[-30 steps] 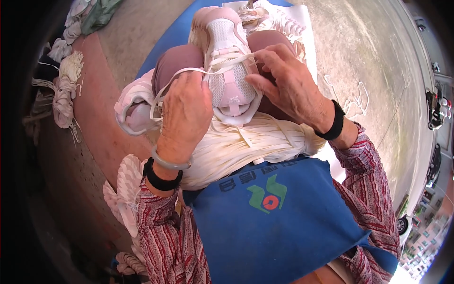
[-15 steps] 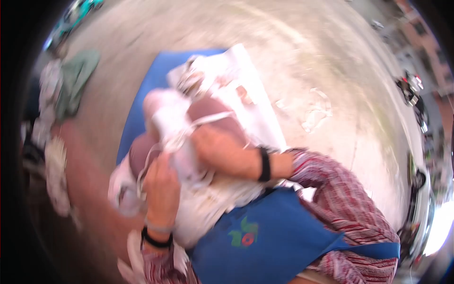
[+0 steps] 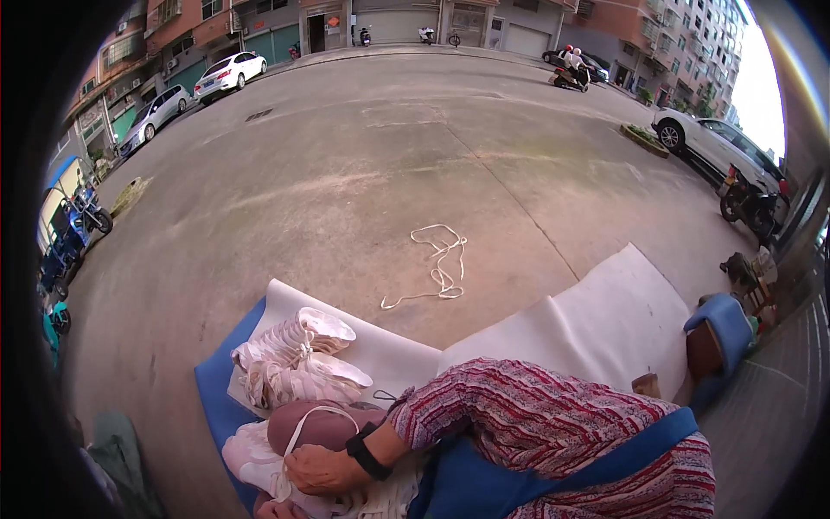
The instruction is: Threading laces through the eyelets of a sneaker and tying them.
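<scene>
The head view looks out over a concrete yard [image 3: 346, 190], with a white foam sheet [image 3: 605, 320] spread along its near edge and a blue mat [image 3: 216, 389] under the sheet's left corner. No container shows. On that left corner lies a heap of white shoes [image 3: 294, 359], long axes running roughly left to right. Nearer, at the lower edge, the right hand [image 3: 322, 470] is closed on a white lace [image 3: 298, 428] looping up from a white shoe [image 3: 251, 454]; which way it points is hard to tell. The left hand [image 3: 275, 510] barely shows, grip unclear. A loose white cord [image 3: 437, 268] lies well apart.
</scene>
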Demonstrator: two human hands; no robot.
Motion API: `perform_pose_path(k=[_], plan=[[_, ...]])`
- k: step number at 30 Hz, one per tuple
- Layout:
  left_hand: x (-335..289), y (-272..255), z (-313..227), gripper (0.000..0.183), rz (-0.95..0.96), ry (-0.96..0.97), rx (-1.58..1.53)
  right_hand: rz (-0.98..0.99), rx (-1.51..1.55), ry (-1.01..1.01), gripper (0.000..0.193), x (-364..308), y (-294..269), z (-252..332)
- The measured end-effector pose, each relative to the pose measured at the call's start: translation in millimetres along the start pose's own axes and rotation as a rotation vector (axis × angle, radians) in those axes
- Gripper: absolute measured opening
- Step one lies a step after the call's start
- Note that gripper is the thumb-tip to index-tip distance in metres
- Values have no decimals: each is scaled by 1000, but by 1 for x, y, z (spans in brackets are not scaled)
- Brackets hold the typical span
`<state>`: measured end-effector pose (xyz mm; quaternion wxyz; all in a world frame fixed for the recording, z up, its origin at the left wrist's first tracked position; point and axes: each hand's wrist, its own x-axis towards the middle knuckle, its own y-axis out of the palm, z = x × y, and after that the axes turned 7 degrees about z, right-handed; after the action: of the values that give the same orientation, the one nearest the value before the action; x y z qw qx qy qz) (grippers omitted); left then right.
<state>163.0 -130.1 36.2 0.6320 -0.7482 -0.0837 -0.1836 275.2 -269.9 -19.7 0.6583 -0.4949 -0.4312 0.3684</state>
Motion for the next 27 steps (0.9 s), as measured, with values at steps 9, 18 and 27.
perform_pose_path(k=[9, 18, 27], plan=[[-9, -13, 5, 11, 1, -53, -146, 26, 245, -67, 24, 16, 8, 7], [-40, -15, -25, 13, 127, -112, -520, 42, 476, 116, 24, -16, -29, -17], [-53, -10, -17, 15, 151, -417, -1052, 70, 350, 54, 23, 1, -26, -7]])
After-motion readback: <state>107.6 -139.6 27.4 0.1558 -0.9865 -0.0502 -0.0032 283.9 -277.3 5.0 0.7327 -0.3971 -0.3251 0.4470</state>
